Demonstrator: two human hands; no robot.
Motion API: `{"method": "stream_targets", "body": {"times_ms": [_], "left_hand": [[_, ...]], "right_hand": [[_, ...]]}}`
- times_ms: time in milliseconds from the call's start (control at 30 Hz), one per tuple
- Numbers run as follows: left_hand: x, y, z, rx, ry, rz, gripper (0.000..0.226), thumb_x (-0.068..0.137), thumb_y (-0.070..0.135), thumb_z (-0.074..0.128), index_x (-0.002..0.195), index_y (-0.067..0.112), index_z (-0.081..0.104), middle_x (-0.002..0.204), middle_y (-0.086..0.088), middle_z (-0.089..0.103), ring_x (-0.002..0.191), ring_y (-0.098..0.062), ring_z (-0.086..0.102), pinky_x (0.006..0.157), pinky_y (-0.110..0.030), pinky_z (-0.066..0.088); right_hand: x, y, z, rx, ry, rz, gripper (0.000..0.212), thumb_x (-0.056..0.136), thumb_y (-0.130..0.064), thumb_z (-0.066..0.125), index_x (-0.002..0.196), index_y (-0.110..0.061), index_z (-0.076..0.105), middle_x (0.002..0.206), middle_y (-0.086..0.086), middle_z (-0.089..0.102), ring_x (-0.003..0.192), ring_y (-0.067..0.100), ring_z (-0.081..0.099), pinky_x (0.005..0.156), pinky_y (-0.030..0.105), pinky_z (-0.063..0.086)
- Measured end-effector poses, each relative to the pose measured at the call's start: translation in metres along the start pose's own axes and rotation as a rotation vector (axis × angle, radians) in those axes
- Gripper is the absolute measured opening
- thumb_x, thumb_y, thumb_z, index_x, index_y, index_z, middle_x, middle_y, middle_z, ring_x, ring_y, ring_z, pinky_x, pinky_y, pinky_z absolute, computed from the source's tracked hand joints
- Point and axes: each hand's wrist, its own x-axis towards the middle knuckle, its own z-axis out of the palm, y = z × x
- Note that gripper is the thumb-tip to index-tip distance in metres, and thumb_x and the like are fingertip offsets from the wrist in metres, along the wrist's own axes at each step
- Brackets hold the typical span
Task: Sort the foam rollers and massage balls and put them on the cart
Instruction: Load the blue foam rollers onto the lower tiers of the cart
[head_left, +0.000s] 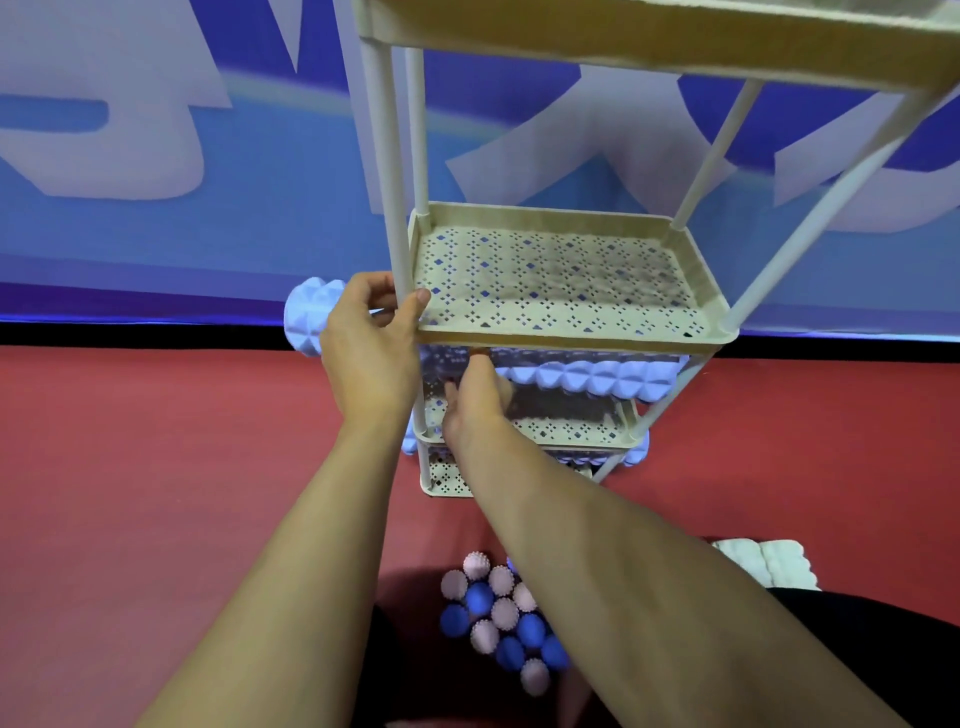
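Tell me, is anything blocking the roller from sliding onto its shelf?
Maybe. The roller lies across the shelf, one end sticking out past the left post. Both hands, left and right, are on the cart.

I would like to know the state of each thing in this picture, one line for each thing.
Cart: upright on the red floor.
Middle shelf: nothing on it.
Foam roller: lying on the shelf below.
Second foam roller: behind the left hand, partly hidden.
Massage balls: heaped on the floor, unsorted.
Left hand: grips the cart post.
Right hand: reaches under the middle shelf; grip unclear.
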Motion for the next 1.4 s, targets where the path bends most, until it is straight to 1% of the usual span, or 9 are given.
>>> {"method": "stream_targets", "body": {"times_ms": [133, 233, 333, 467, 700, 900, 1033, 1167, 1400], "left_hand": [[0.0, 0.001, -0.001, -0.004, 0.027, -0.007, 0.012, 0.087, 0.028, 0.077, 0.093, 0.023, 0.068, 0.077, 0.023, 0.069, 0.072, 0.009, 0.065, 0.067, -0.01, 0.049], [0.0, 0.002, 0.0, 0.008, 0.016, 0.008, 0.013, 0.087, 0.026, 0.077, 0.095, 0.019, 0.07, 0.08, 0.019, 0.07, 0.071, 0.009, 0.065, 0.066, -0.007, 0.045], [-0.002, 0.002, 0.001, 0.007, 0.013, 0.011, 0.013, 0.087, 0.026, 0.076, 0.096, 0.019, 0.07, 0.082, 0.018, 0.071, 0.073, 0.011, 0.065, 0.066, -0.004, 0.044], [-0.001, 0.002, -0.001, -0.015, -0.011, -0.01, 0.017, 0.088, 0.028, 0.076, 0.1, 0.017, 0.07, 0.087, 0.015, 0.073, 0.079, 0.007, 0.068, 0.069, -0.006, 0.047], [0.001, -0.008, -0.01, -0.128, -0.151, -0.042, 0.04, 0.089, 0.009, 0.067, 0.127, 0.019, 0.061, 0.124, 0.01, 0.066, 0.104, 0.007, 0.064, 0.083, -0.01, 0.05], [0.016, -0.036, -0.029, -0.168, 0.063, -0.219, 0.057, 0.087, -0.001, 0.048, 0.14, 0.02, 0.05, 0.142, 0.002, 0.05, 0.129, -0.012, 0.05, 0.113, -0.034, 0.042], [0.02, -0.056, -0.036, -0.014, 0.044, -0.322, 0.068, 0.082, 0.011, 0.053, 0.147, 0.025, 0.04, 0.151, 0.0, 0.032, 0.132, -0.019, 0.044, 0.105, -0.034, 0.041], [0.022, -0.067, -0.039, 0.02, -0.064, -0.372, 0.076, 0.077, 0.006, 0.061, 0.149, 0.016, 0.039, 0.147, -0.005, 0.041, 0.118, -0.021, 0.055, 0.097, -0.036, 0.049], [0.025, -0.076, -0.038, 0.012, -0.109, -0.441, 0.074, 0.067, 0.003, 0.059, 0.14, 0.006, 0.042, 0.128, -0.02, 0.058, 0.093, -0.02, 0.051, 0.08, -0.043, 0.051]], "right_hand": [[0.005, -0.006, -0.012, -0.009, -0.101, 0.01, 0.012, 0.086, -0.006, 0.06, 0.093, -0.016, 0.063, 0.079, 0.001, 0.073, 0.055, 0.007, 0.07, 0.047, 0.024, 0.055], [0.018, -0.012, -0.027, 0.04, -0.194, 0.047, 0.027, 0.093, -0.002, 0.062, 0.119, -0.005, 0.058, 0.119, 0.014, 0.07, 0.107, 0.021, 0.07, 0.099, 0.037, 0.054], [0.029, -0.016, -0.04, 0.046, -0.267, 0.068, 0.034, 0.093, -0.006, 0.067, 0.124, -0.003, 0.054, 0.127, 0.016, 0.066, 0.12, 0.022, 0.063, 0.112, 0.037, 0.044], [0.035, -0.018, -0.056, 0.044, -0.324, 0.124, 0.036, 0.092, -0.016, 0.072, 0.121, -0.004, 0.054, 0.115, 0.01, 0.057, 0.126, 0.022, 0.05, 0.113, 0.039, 0.042], [0.045, -0.035, -0.099, -0.129, -0.302, 0.016, 0.101, 0.085, -0.024, 0.079, 0.158, -0.017, 0.009, 0.141, 0.011, 0.052, 0.131, 0.029, 0.053, 0.111, 0.044, 0.045], [0.057, -0.072, -0.166, -0.661, -0.161, -0.205, 0.095, 0.069, -0.04, 0.09, 0.141, -0.009, 0.037, 0.12, 0.004, 0.064, 0.113, 0.018, 0.064, 0.096, 0.039, 0.054], [0.07, -0.14, -0.204, -1.004, -0.008, -0.336, 0.098, 0.061, -0.039, 0.095, 0.133, -0.003, 0.038, 0.126, 0.013, 0.053, 0.12, 0.03, 0.058, 0.1, 0.042, 0.05], [0.066, -0.188, -0.209, -1.042, -0.182, -0.474, 0.117, 0.06, -0.028, 0.097, 0.15, -0.02, 0.022, 0.143, -0.002, 0.036, 0.132, 0.016, 0.04, 0.11, 0.034, 0.038], [0.073, -0.18, -0.197, -0.985, -0.368, -0.424, 0.08, 0.066, -0.012, 0.093, 0.13, -0.02, 0.046, 0.124, -0.009, 0.062, 0.11, 0.005, 0.062, 0.078, 0.016, 0.053]]}}
